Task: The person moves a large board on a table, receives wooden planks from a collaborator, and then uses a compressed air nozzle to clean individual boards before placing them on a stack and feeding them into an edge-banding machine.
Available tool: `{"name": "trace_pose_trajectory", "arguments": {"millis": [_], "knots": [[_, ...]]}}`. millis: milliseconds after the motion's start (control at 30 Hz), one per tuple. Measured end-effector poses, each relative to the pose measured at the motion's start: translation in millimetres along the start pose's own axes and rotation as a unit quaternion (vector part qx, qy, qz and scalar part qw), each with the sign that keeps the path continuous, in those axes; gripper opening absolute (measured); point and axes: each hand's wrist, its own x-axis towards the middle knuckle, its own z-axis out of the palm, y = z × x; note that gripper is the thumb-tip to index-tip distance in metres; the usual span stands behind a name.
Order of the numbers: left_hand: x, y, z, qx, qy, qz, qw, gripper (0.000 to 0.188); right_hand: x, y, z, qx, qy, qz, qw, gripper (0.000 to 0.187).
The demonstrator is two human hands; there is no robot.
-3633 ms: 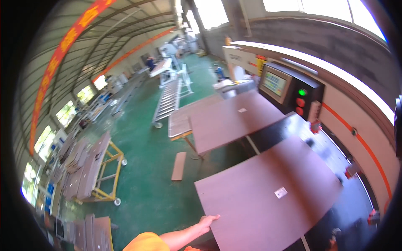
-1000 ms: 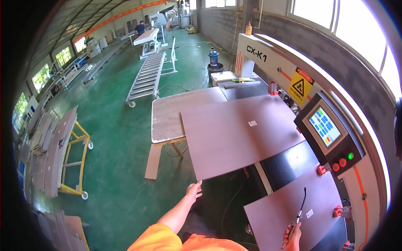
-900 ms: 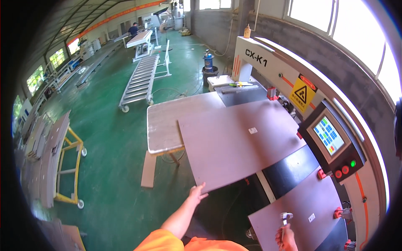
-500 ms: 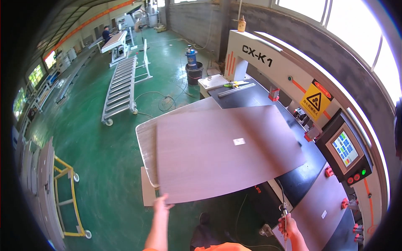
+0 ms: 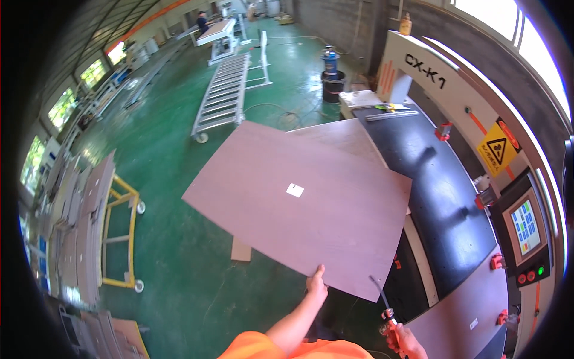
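A large brown board [image 5: 287, 227] with a small white label is tilted in front of me. My left hand [image 5: 317, 283] grips its near edge, thumb on top; the fingers underneath are hidden. Beyond it, a light-coloured board or tabletop [image 5: 350, 134] is partly covered by the brown board. My right hand [image 5: 408, 341] is wrapped around an air blow gun [image 5: 389, 316] with a thin dark nozzle, just beside the board's near right corner. To the right of that hand, a second brown board [image 5: 457, 320] with a white label lies on the black machine bed [image 5: 421, 167].
Red clamps [image 5: 497, 261] line the machine bed under a white gantry [image 5: 454, 78] with a touchscreen panel [image 5: 526, 224]. A yellow trolley [image 5: 122, 233] of boards stands left. Further off are a roller conveyor [image 5: 224, 93], a black bucket [image 5: 333, 87] and a person [image 5: 202, 23].
The held board has turned and swung left, away from the black bed, which now shows more. My left hand has moved right in the picture with its edge. My view has turned left.
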Motion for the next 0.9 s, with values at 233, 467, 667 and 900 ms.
{"name": "trace_pose_trajectory", "arguments": {"millis": [233, 467, 667, 900], "knots": [[-49.2, 76.1, -115.3, 0.116, 0.059, 0.15, 0.98, 0.039, 64.6, -14.9, -39.0, -0.073, -0.013, -0.051, 0.996, 0.065], [-109.9, 148.8, -286.2, 0.153, 0.235, 0.108, 0.954, 0.055, 160.8, -53.6, -4.6, -0.244, 0.05, -0.264, 0.932, 0.061], [-145.7, 195.8, -311.3, 0.229, 0.242, 0.063, 0.941, 0.061, 200.3, 11.9, 75.0, -0.13, -0.092, -0.147, 0.976, 0.071], [-112.5, 248.0, -324.6, 0.344, 0.226, 0.071, 0.908, 0.06, 127.0, 64.3, 109.3, -0.06, 0.06, -0.16, 0.983, 0.071]]}}
